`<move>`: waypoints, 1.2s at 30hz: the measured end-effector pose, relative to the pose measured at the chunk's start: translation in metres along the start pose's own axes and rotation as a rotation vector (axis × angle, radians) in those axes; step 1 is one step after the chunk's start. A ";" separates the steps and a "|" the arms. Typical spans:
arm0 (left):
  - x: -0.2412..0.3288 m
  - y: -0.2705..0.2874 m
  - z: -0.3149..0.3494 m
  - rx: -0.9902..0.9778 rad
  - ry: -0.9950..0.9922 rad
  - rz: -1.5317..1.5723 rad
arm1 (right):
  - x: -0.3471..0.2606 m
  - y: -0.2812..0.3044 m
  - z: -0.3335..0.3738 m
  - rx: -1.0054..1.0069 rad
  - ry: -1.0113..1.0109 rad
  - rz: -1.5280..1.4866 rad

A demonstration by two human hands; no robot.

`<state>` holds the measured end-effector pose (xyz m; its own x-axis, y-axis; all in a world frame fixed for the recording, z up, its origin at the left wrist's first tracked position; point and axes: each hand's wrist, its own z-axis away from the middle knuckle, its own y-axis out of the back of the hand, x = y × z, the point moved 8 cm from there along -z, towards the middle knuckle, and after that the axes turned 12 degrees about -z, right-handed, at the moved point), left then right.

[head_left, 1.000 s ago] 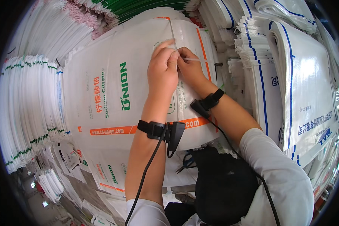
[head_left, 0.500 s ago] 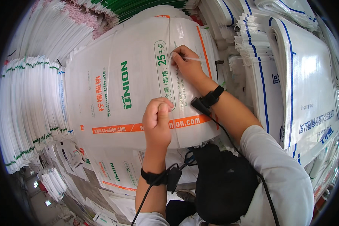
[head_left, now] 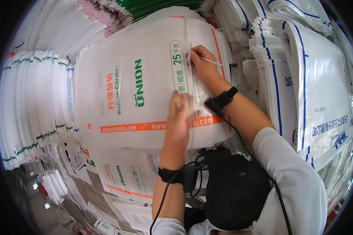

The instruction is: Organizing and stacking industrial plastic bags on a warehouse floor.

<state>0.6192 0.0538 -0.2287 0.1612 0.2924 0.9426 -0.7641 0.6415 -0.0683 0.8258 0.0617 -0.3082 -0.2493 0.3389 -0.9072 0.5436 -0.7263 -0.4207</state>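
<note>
In front of me lies a stack of large white woven sacks (head_left: 153,35) with green and orange print. A thin whitish plastic strap (head_left: 186,29) runs across its top. Above the right part of the stack, my right hand (head_left: 204,64) is closed in a pinch on the strap, and a loose end (head_left: 212,61) sticks out to the right past its fingers. Lower and to the left, my left hand (head_left: 178,121) is over the sacks near the orange band. Its fingers are smeared by motion, so whether it grips the strap cannot be told.
Upright bundles of white sacks with green edging (head_left: 35,105) stand at the left. Folded white sacks with blue stripes (head_left: 317,86) are piled at the right. Green sacks (head_left: 153,8) lie at the far side. Another printed sack (head_left: 133,172) lies lower, nearer me.
My left hand has shifted right and a little farther away, its fist loosening into a blur. My right hand keeps its pinch on the strap. The whole view has slid slightly.
</note>
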 end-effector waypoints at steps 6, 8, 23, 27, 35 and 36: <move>-0.044 -0.001 0.050 -0.216 0.189 -0.187 | 0.012 0.009 0.000 0.040 -0.044 0.016; -0.039 0.004 0.077 -0.259 0.166 -0.249 | 0.006 0.015 0.005 0.052 -0.083 -0.030; -0.116 0.153 0.323 -0.403 0.379 -1.391 | -0.062 0.098 0.091 0.448 -0.160 -0.306; -0.049 0.166 0.338 -0.156 0.266 -1.254 | -0.001 0.111 0.161 0.346 -0.498 0.217; 0.145 0.213 0.409 0.338 -0.068 -0.883 | 0.022 0.130 0.214 0.095 -0.637 0.243; 0.149 0.221 0.417 0.383 -0.076 -0.736 | 0.012 0.130 0.210 0.115 -0.566 0.407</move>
<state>0.2136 -0.0563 0.0331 0.6704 -0.1649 0.7235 -0.6420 0.3599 0.6769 0.7249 -0.1544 -0.3746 -0.4395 -0.3135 -0.8417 0.6019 -0.7984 -0.0169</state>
